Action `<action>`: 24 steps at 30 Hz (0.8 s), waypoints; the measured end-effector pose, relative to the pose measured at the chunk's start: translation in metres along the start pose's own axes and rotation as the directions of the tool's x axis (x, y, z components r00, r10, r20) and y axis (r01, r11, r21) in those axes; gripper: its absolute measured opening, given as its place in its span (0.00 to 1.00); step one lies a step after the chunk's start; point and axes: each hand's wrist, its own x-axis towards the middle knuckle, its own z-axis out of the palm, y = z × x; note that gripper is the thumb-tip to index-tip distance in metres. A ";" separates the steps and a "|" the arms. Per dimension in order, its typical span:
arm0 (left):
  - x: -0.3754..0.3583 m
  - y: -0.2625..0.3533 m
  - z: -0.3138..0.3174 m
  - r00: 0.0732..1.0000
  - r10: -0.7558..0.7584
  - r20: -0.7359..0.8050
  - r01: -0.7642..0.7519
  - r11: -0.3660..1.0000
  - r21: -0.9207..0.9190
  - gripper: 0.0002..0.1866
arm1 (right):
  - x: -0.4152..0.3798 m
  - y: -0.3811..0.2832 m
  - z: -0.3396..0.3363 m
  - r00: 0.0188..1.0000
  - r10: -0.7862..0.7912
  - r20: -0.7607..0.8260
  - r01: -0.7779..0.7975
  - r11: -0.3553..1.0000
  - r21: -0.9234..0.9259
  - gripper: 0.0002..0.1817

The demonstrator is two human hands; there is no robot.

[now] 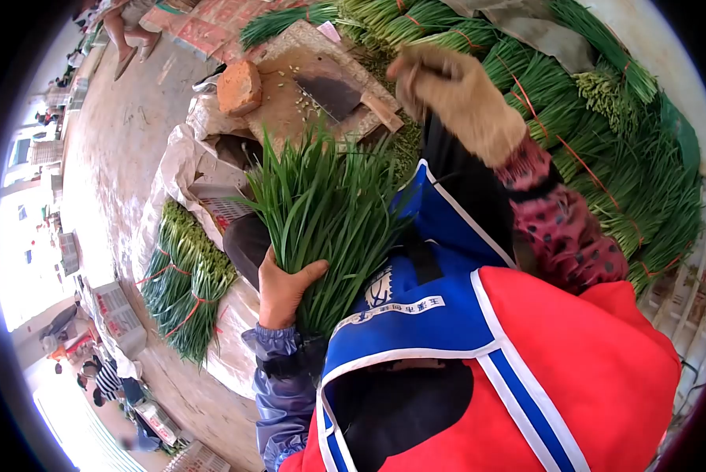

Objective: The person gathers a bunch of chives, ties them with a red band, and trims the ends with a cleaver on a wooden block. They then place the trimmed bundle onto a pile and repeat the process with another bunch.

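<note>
My left hand (284, 289) is closed around the lower side of a thick loose bunch of long green leaves, which look like garlic chives (321, 212). The bunch rests across my lap, its leaf tips spread toward the board. My right hand (463, 98), in a tan work glove, is raised to the right of the board, apart from the bunch. Its fingers look bent but are smeared by motion. Near it, a cleaver (337, 96) with a wooden handle lies on the worn board (278, 118). An orange-brown brick (239, 87) sits on the board's left corner.
Many chive bundles (605, 173) tied with red string are heaped at the right. Another tied bundle (184, 275) lies on pale sheeting (239, 338) at the left. A crate (219, 203) stands beside my knee. Other people and crates are farther left; a person's legs (125, 39) show at top left.
</note>
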 end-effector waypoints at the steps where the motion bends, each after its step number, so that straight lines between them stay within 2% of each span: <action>1: 0.000 0.001 0.000 1.000 -0.003 0.002 0.003 1.000 0.004 0.33 | -0.011 -0.004 0.003 0.996 -0.022 0.089 0.034 0.991 -0.132 0.08; 3: 0.001 0.005 0.001 1.000 -0.017 -0.005 0.017 1.000 0.022 0.32 | -0.026 0.009 0.011 0.918 -0.255 0.302 0.357 0.864 -0.356 0.09; 4: 0.001 0.005 0.001 1.000 -0.018 0.000 0.018 0.999 0.028 0.32 | -0.036 -0.001 0.021 0.933 -0.088 0.350 0.234 0.886 -0.400 0.10; 5: 0.001 0.006 0.002 1.000 -0.013 -0.002 0.013 0.999 0.030 0.32 | -0.039 0.000 0.028 0.911 -0.045 0.409 0.295 0.765 -0.573 0.11; 7: -0.001 0.006 0.004 1.000 -0.007 -0.012 0.008 0.999 0.033 0.31 | -0.040 0.006 0.046 0.889 0.178 0.422 0.267 0.546 -0.794 0.14; 8: -0.001 0.006 0.004 1.000 0.005 -0.004 -0.004 0.998 0.064 0.31 | -0.040 0.019 0.052 0.864 0.196 0.464 0.303 0.535 -0.789 0.17; 9: -0.002 0.007 0.004 1.000 0.017 0.002 -0.017 0.995 0.095 0.30 | -0.043 0.033 0.055 0.837 0.081 0.542 0.412 0.558 -0.720 0.13; 11: -0.002 0.007 0.004 0.999 0.037 -0.013 -0.036 0.995 0.096 0.30 | -0.050 0.046 0.060 0.905 -0.088 0.417 0.346 0.723 -0.598 0.09; 12: -0.002 0.007 0.004 0.999 0.034 -0.018 -0.032 0.994 0.100 0.30 | -0.049 0.050 0.062 0.901 -0.090 0.425 0.352 0.724 -0.593 0.09; 14: -0.003 0.003 0.006 1.000 0.023 -0.019 -0.022 0.998 0.066 0.31 | -0.046 0.053 0.064 0.997 -0.067 0.021 0.071 0.952 -0.297 0.07; 15: -0.003 0.002 0.006 0.999 0.025 -0.027 -0.024 0.998 0.061 0.31 | -0.035 0.055 0.061 0.997 0.014 -0.072 -0.026 0.984 -0.177 0.06; 17: -0.002 0.002 0.006 0.998 0.063 -0.021 -0.061 0.993 0.101 0.31 | -0.025 0.045 0.054 0.992 0.024 -0.122 -0.040 0.990 -0.133 0.07; 18: -0.001 0.003 0.007 0.997 0.070 -0.022 -0.067 0.990 0.121 0.31 | -0.024 0.038 0.054 0.993 0.020 -0.117 -0.036 0.990 -0.136 0.07; 20: -0.001 0.000 0.008 0.995 0.094 -0.025 -0.089 0.986 0.138 0.31 | -0.026 0.020 0.057 0.978 -0.171 0.115 0.201 0.917 -0.345 0.09; 21: 0.001 -0.002 0.009 0.993 0.117 -0.023 -0.112 0.981 0.159 0.30 | -0.026 0.014 0.061 0.978 -0.172 0.119 0.203 0.916 -0.347 0.09; 23: 0.003 -0.005 0.011 0.991 0.134 -0.027 -0.125 0.971 0.205 0.30 | -0.024 0.004 0.076 0.944 -0.079 0.320 0.280 0.702 -0.655 0.13; 24: 0.003 -0.006 0.012 0.989 0.145 -0.029 -0.133 0.957 0.256 0.30 | -0.019 0.003 0.087 0.939 0.082 0.335 0.204 0.653 -0.730 0.14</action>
